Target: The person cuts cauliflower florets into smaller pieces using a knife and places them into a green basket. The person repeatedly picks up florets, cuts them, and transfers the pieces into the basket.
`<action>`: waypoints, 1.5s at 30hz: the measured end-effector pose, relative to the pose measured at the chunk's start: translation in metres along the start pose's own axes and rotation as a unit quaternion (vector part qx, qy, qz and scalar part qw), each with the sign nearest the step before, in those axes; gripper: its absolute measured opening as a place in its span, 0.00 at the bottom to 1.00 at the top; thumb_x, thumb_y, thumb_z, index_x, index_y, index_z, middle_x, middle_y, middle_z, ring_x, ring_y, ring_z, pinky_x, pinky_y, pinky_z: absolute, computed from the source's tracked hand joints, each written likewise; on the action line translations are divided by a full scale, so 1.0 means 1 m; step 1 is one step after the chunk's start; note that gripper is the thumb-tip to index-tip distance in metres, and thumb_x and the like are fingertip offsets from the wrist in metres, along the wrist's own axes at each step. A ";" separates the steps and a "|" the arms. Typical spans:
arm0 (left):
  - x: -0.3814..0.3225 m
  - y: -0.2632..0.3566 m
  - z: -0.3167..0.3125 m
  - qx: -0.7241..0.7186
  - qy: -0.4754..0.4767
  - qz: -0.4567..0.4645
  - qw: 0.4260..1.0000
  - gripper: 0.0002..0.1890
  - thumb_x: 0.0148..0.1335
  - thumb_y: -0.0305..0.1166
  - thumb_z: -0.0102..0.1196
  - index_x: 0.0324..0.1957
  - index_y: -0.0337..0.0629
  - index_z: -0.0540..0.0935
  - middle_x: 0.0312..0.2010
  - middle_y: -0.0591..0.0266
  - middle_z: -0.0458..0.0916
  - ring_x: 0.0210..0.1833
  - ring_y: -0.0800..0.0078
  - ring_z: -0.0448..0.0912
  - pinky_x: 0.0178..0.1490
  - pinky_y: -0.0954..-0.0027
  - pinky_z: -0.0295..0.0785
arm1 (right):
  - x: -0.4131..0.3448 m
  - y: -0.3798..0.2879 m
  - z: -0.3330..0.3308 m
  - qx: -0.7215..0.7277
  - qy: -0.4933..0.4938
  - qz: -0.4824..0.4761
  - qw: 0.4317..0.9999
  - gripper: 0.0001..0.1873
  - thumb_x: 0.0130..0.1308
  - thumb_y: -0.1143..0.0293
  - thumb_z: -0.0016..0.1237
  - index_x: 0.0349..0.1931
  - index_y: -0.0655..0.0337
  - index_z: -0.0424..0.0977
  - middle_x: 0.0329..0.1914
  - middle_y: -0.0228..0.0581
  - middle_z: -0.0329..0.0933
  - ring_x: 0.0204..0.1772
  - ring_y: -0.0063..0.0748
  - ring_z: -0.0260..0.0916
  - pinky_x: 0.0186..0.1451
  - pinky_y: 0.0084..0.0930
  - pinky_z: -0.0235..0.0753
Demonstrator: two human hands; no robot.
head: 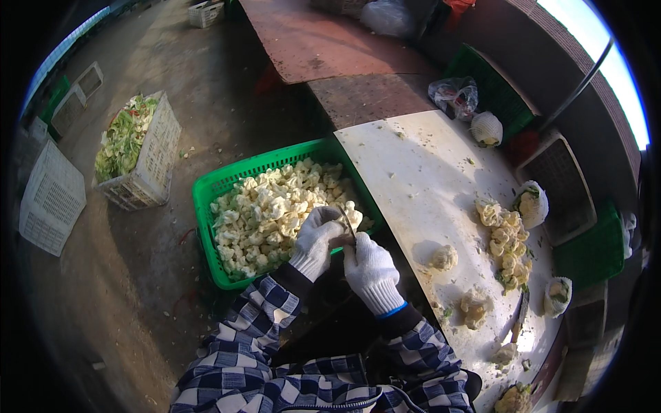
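My left hand, in a whitish knit glove, is curled around a small piece of cauliflower at the near right edge of a green plastic basket. White cauliflower florets fill most of the basket. My right hand, in a white knit glove with a blue cuff edge, grips a knife. The knife blade points up and left between the two hands, close to the piece in my left hand. Much of that piece and the knife's handle are hidden by the gloves.
The white tabletop at right bears cauliflower stems, another knife and net-wrapped cauliflower heads. A white crate of leaf trimmings stands on the floor at left, near an empty-looking pale crate. Reddish boards extend beyond.
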State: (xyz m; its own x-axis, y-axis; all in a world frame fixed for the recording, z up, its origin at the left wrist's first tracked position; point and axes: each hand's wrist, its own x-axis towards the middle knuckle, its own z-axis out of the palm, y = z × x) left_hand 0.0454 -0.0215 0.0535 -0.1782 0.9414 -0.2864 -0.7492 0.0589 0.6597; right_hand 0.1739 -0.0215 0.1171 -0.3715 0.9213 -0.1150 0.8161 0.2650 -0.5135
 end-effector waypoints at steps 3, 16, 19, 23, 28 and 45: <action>0.002 -0.004 0.002 -0.027 0.013 0.005 1.000 0.17 0.55 0.17 0.46 0.47 0.40 0.72 0.41 0.58 0.78 0.44 0.67 0.80 0.46 0.66 0.80 | 0.002 0.001 0.003 0.003 0.001 -0.006 1.000 0.12 0.68 0.62 0.47 0.44 0.59 0.73 0.38 0.53 0.80 0.41 0.57 0.79 0.43 0.49 0.78; 0.013 0.006 -0.013 0.097 0.030 0.034 0.994 0.12 0.54 0.17 0.58 0.41 0.39 0.76 0.36 0.63 0.80 0.34 0.74 0.81 0.39 0.72 0.80 | 0.008 0.010 0.002 -0.044 -0.006 -0.021 0.999 0.13 0.68 0.62 0.47 0.44 0.61 0.70 0.37 0.54 0.81 0.42 0.57 0.79 0.43 0.50 0.77; 0.016 0.003 -0.020 0.097 0.028 0.037 0.994 0.12 0.53 0.18 0.59 0.40 0.39 0.76 0.36 0.63 0.80 0.35 0.74 0.81 0.39 0.72 0.80 | 0.013 0.002 0.001 -0.074 -0.071 0.022 0.994 0.13 0.68 0.63 0.45 0.44 0.62 0.70 0.38 0.56 0.81 0.44 0.57 0.79 0.44 0.51 0.78; 0.019 -0.001 -0.024 0.078 0.052 0.033 0.995 0.13 0.52 0.18 0.60 0.40 0.39 0.76 0.36 0.63 0.80 0.36 0.73 0.81 0.40 0.72 0.80 | 0.020 -0.007 0.000 -0.095 -0.113 0.052 0.988 0.13 0.69 0.64 0.43 0.45 0.65 0.70 0.40 0.57 0.81 0.47 0.58 0.79 0.46 0.49 0.78; 0.022 -0.004 -0.029 0.038 0.064 0.027 0.997 0.12 0.54 0.19 0.60 0.40 0.40 0.75 0.36 0.62 0.81 0.36 0.74 0.81 0.42 0.72 0.80 | 0.029 -0.011 0.006 -0.110 -0.133 0.059 0.983 0.14 0.68 0.65 0.42 0.46 0.66 0.70 0.42 0.57 0.81 0.48 0.57 0.79 0.47 0.47 0.79; 0.039 -0.034 -0.063 -0.009 0.123 0.141 0.982 0.12 0.58 0.18 0.57 0.42 0.42 0.73 0.36 0.61 0.79 0.37 0.70 0.79 0.45 0.67 0.78 | 0.054 -0.028 0.031 -0.016 -0.177 0.087 0.980 0.17 0.65 0.69 0.43 0.53 0.66 0.69 0.43 0.61 0.81 0.48 0.55 0.80 0.47 0.46 0.80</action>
State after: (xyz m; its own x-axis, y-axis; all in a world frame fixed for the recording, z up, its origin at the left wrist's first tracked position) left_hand 0.0236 -0.0075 -0.0235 -0.5274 0.8107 -0.2542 -0.6580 -0.2005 0.7258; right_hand 0.1176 0.0116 0.0990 -0.3517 0.7984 -0.4887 0.8921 0.1277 -0.4334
